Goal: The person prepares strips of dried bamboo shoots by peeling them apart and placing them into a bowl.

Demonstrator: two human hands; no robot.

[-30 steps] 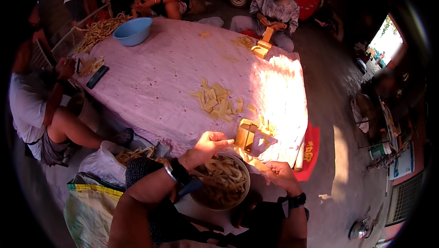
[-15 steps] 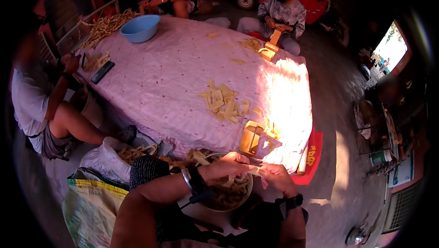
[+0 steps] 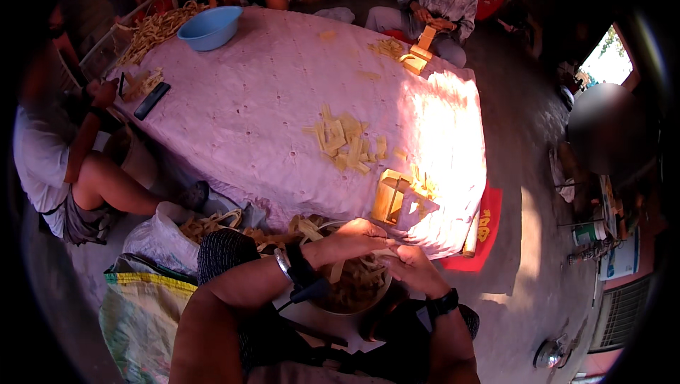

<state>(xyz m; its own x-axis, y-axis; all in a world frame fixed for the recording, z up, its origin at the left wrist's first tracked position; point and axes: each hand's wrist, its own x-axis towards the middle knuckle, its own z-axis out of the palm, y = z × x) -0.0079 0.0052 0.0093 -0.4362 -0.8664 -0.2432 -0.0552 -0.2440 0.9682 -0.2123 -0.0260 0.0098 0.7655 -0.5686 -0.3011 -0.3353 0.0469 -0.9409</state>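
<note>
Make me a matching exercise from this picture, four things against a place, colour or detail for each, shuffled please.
1. Left hand
2. Basin
3. Nearer wooden block
4. Bowl of strips

A. Near edge of the pink cloth
B. Below the person's hands
C. Silver bangle at its wrist
D. Light blue

Pairs: 1-C, 2-D, 3-A, 4-B
</note>
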